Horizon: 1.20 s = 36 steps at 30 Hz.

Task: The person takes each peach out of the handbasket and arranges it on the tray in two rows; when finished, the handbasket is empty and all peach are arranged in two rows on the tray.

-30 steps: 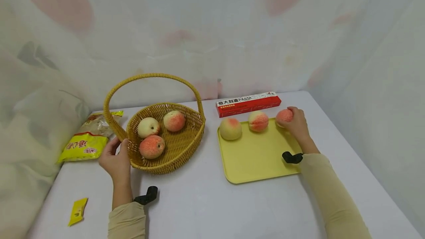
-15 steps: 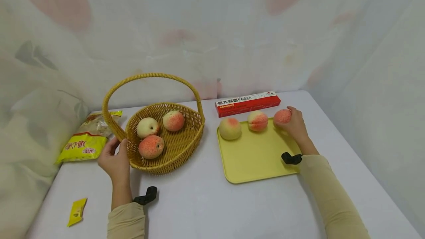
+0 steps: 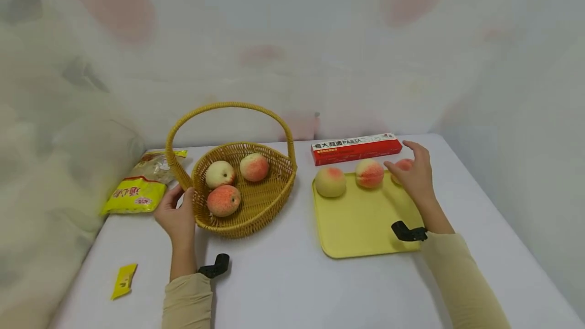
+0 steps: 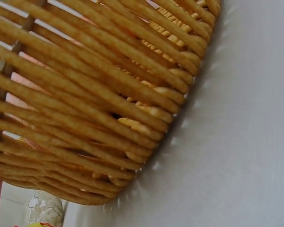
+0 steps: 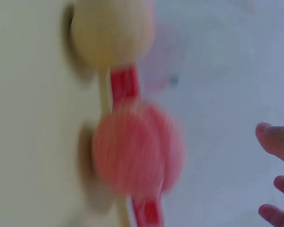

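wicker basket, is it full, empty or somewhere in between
In between: the wicker basket holds three peaches, and bare woven floor shows beside them in the head view.

Left hand holds the basket; right hand hovers over the tray.

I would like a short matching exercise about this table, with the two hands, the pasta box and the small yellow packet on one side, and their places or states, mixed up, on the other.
Column one
1. Left hand
2. Right hand
3. Pasta box
4. Small yellow packet

Column two
A. Lies beyond the yellow tray, as the person sees it
B. Grips the basket at the foot of its handle
C. Lies nearer to the person than the large bag
D. Holds nothing, next to a peach

Right pairs: 1-B, 2-D, 3-A, 4-C
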Each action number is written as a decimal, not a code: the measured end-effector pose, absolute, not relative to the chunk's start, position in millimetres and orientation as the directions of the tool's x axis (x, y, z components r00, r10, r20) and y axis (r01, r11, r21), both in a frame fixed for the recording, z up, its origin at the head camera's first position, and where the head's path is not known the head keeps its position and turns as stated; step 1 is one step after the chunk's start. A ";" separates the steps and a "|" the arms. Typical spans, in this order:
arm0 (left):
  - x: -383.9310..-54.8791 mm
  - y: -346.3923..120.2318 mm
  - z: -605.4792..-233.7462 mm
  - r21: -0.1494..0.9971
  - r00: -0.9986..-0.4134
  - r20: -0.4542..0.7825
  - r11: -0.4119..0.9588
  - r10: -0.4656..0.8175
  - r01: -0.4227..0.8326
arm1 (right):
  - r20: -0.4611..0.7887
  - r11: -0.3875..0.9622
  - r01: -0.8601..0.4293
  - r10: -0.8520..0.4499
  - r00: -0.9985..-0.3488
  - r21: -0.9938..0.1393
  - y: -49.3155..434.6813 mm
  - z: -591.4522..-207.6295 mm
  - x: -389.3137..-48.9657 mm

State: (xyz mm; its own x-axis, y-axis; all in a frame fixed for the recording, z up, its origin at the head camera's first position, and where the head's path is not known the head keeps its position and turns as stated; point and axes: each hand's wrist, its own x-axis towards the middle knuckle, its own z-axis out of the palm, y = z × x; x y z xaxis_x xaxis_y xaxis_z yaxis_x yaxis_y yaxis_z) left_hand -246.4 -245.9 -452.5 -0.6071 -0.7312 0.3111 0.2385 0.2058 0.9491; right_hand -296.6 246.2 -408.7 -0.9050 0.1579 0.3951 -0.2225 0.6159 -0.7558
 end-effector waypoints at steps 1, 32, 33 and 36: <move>-247.2 -240.6 -451.0 0.947 -0.619 0.319 0.208 -0.718 0.246 | 0.417 0.585 -0.257 0.156 -0.895 -0.769 240.9 -405.3 -292.5; -234.3 -228.7 -434.3 0.911 -0.588 0.400 0.233 -0.703 0.342 | 0.019 0.437 -0.148 -0.286 -0.958 -0.887 -96.4 -421.6 -272.9; -233.6 -229.6 -433.4 0.911 -0.588 0.401 0.236 -0.703 0.339 | 0.002 0.460 -0.140 -0.288 -0.958 -0.877 -99.2 -421.8 -273.1; -231.4 -232.2 -430.5 0.916 -0.592 0.389 0.230 -0.706 0.328 | -0.033 0.520 -0.142 -0.312 -0.949 -0.842 -106.7 -424.4 -275.6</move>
State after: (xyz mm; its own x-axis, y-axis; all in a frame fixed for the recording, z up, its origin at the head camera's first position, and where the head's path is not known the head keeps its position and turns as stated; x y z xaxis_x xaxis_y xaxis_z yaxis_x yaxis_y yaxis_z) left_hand -231.4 -232.2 -430.5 -0.5916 -0.7062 0.3890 0.3284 0.2295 0.9162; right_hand -275.6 -106.7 -424.4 -0.9494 -0.3124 -0.0331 -0.1417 0.5197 -0.8425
